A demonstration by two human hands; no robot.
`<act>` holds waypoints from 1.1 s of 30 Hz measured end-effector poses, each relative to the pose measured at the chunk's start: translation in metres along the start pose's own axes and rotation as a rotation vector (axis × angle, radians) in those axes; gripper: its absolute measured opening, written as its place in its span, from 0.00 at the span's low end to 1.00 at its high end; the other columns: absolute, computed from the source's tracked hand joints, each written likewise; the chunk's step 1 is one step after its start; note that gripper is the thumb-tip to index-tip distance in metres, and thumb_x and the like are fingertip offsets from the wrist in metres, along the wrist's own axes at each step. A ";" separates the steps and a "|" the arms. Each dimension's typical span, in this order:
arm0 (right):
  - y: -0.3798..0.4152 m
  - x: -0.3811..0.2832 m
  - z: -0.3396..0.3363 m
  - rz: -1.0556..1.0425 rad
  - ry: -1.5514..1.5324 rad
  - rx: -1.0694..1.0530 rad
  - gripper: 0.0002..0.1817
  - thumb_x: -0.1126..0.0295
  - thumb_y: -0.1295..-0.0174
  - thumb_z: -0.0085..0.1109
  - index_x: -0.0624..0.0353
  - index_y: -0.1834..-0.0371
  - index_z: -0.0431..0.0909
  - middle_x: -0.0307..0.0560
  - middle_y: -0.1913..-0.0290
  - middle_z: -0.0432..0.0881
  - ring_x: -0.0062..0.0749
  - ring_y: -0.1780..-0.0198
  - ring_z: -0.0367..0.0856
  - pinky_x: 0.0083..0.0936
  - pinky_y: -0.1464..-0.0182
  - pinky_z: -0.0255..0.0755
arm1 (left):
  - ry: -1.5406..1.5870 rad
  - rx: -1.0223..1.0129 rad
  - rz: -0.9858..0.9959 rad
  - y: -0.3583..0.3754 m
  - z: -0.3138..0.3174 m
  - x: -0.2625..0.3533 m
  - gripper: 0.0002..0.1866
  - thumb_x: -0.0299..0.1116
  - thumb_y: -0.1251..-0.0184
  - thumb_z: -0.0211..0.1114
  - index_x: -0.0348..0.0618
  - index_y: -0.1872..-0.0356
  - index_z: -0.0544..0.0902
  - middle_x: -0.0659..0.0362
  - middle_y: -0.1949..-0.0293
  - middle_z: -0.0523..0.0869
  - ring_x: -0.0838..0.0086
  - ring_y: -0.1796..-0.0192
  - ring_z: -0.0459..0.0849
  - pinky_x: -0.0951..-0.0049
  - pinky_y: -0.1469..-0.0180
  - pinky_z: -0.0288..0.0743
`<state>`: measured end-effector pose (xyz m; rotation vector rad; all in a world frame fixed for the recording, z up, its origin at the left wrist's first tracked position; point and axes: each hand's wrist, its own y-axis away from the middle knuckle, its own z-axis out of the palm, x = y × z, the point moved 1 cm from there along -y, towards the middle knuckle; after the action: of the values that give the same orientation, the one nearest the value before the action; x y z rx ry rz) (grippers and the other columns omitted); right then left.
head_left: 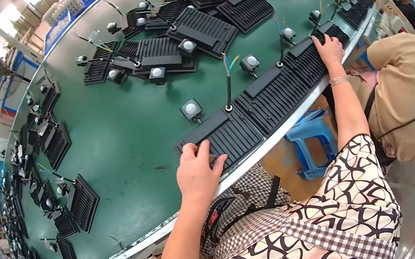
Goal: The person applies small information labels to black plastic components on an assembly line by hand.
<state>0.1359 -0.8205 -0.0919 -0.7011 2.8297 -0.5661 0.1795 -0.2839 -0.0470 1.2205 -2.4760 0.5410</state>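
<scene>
A row of black finned floodlights [230, 135] lies along the table's near edge, fins up, wires standing up from them. My left hand [196, 173] is at the row's left end, fingers bent over the corner of the nearest floodlight and thumb on its front side. Farther right, my right hand [330, 51] rests with fingers apart on another floodlight [308, 63]; its palm hides part of the fins. Between them lies a middle floodlight [272, 98]. Small sensor heads with white domes, such as this sensor [191, 110], sit behind the row.
More floodlights are piled at the back of the green table [130, 158], and others lie along its left side [82, 203]. A co-worker in a tan top [409, 97] is close on my right. A blue stool [310, 145] stands below the table edge.
</scene>
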 end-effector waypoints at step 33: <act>0.481 -0.234 -0.271 -1.836 -1.391 -0.798 0.08 0.74 0.42 0.63 0.56 0.59 0.84 0.42 0.62 0.84 0.39 0.57 0.83 0.49 0.34 0.67 | 0.719 0.822 -1.130 0.394 -0.173 -0.033 0.10 0.33 0.23 0.53 0.41 0.49 0.77 0.63 0.73 0.78 0.85 0.74 0.73 0.82 0.72 0.66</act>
<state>0.0734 -0.2282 -0.0206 -2.3010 0.4528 0.7618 -0.0980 0.0411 0.0148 1.9403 -0.7119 1.3329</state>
